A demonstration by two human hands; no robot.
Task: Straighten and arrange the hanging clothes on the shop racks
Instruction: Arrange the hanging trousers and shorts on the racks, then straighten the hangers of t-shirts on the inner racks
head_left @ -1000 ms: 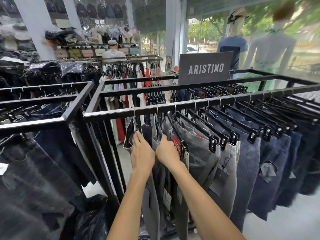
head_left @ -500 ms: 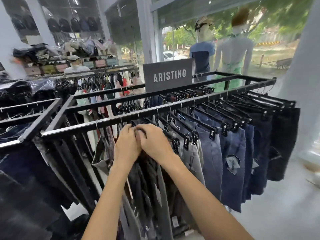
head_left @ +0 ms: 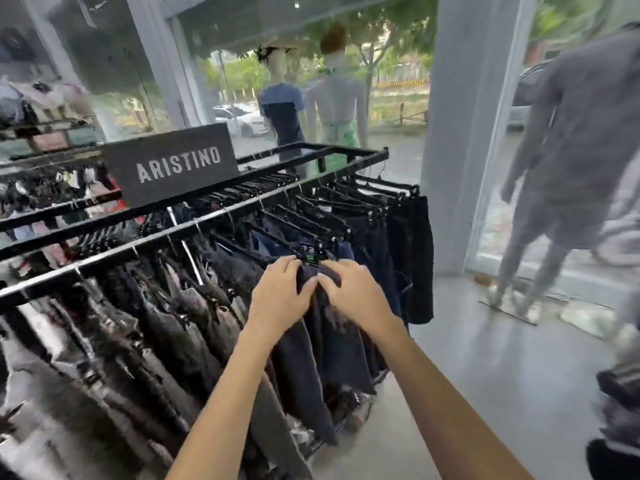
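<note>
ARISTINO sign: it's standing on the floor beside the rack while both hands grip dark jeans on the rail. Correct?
One error: the ARISTINO sign stands on top of the rack, not the floor, per the head view. The left hand and right hand do grip the dark jeans.

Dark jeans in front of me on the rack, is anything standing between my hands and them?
Nothing visible does. The left hand and right hand both grip the dark jeans at the waistband, just below the rail. Other jeans hang close on either side, but none comes between hands and fabric.
</note>
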